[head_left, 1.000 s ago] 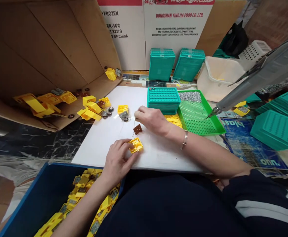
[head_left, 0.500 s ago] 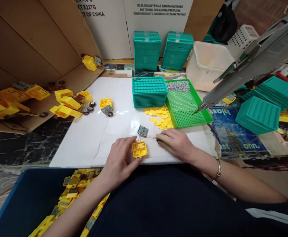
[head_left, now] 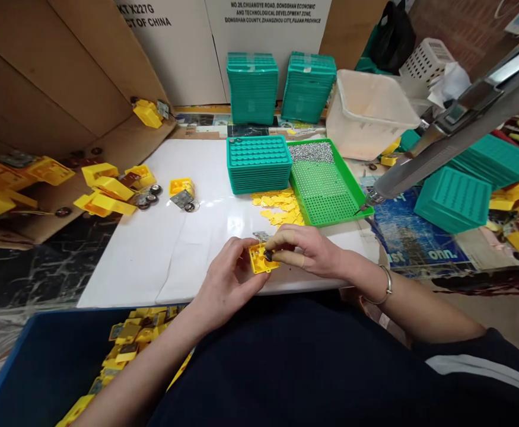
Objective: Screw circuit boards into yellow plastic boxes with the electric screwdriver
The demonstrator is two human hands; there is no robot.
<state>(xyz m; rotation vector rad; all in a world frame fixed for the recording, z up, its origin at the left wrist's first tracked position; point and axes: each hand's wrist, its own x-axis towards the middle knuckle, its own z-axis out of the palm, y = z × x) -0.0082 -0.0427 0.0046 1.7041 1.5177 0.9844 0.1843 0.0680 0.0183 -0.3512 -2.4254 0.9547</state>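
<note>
Centrally, left hand [head_left: 226, 279] pinches yellow housing [head_left: 261, 261] above white surface [head_left: 170, 237]; right hand [head_left: 306, 249] pinches small dark part [head_left: 268, 255] into it; seating unfinished.

housing [head_left: 263, 259]: yellow | desk [head_left: 183, 237]: white | stacked trays [head_left: 258, 163]: teal, dotted with holes | flat tray [head_left: 325, 190]: bright green, gridded | bin [head_left: 41, 362]: blue | tub [head_left: 368, 112]: cream

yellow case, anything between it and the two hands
Nothing visible: the left hand grips the yellow case directly, and the right hand presses a small dark part onto it.
</note>
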